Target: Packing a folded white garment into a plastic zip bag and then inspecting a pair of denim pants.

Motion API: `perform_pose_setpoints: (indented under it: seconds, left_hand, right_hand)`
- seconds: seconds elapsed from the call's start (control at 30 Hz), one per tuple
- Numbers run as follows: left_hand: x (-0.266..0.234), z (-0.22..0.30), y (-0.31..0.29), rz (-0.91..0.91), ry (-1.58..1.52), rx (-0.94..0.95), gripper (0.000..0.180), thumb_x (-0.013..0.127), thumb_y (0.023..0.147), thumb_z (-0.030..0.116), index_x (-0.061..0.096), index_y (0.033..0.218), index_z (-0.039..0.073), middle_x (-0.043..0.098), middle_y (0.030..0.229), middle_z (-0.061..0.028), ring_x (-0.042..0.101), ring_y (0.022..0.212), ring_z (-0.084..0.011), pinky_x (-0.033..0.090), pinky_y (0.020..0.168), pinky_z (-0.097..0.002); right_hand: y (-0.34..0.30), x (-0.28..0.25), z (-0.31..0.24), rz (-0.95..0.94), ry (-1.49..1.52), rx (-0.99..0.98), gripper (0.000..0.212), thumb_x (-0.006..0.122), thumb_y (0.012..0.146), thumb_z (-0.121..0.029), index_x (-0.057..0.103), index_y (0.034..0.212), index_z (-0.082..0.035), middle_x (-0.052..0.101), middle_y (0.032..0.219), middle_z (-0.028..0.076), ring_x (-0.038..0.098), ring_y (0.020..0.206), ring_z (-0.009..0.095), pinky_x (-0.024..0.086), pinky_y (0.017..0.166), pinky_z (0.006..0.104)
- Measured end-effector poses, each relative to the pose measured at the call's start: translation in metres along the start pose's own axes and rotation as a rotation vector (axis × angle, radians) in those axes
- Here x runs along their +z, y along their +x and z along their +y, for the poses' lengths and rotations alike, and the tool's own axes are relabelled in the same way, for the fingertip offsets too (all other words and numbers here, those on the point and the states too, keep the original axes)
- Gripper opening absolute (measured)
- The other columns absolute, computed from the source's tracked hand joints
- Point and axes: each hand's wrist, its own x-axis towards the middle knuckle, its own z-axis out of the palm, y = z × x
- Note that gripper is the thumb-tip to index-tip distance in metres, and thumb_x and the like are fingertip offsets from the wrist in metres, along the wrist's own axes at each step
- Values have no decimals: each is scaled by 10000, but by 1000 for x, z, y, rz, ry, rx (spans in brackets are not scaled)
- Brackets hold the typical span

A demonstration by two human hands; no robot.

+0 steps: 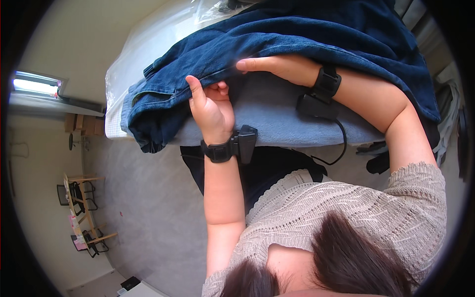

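A dark blue denim garment (213, 52) lies in folds across a padded surface covered with light blue cloth (292, 119). A slit pocket and a gathered edge show at its left end. At the near edge of the denim is my left hand (212, 109), palm up, its thumb raised and apart from the loosely curled fingers. My right hand (284, 69) lies along the same edge farther right. Its thumb points left along the denim, while most of its fingers are hidden beneath the hand and cloth. Each wrist wears a black strap with a small device.
Clear plastic sheeting (143, 47) lies behind the garment. A black cable (344, 136) loops down from the right wrist device. Grey fabric (448, 99) hangs at the right. Across the floor at far left stand a wooden table (81, 198), chairs and cardboard boxes (81, 123).
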Motion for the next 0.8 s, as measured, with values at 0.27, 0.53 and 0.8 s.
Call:
perform_pose_setpoints:
  seconds: [0.27, 0.53, 0.8]
  left_hand:
    - [8, 0, -4, -10, 72, -10, 349, 460, 893, 371, 570, 931, 42, 600, 786, -42, 502, 629, -120, 406, 598, -225]
    - [4, -2, -5, -96, 247, -2, 376, 473, 882, 385, 577, 918, 25, 596, 788, -55, 501, 633, -124, 391, 592, -238]
    - [7, -2, -7, 15, 301, 219, 455, 394, 899, 442, 569, 862, 24, 559, 645, -63, 501, 622, -142, 388, 603, -260]
  right_hand:
    - [-2, 0, 2, -5, 22, -9, 348, 668, 741, -364, 645, 875, -45, 624, 871, 72, 577, 766, 164, 445, 726, 248]
    - [-4, -2, -4, -37, -14, -63, 293, 624, 788, -326, 641, 890, -51, 621, 871, 70, 570, 758, 148, 444, 736, 247]
    - [0, -28, -6, 350, 402, -587, 212, 565, 817, -212, 601, 922, -31, 603, 831, 4, 552, 807, 81, 428, 733, 231]
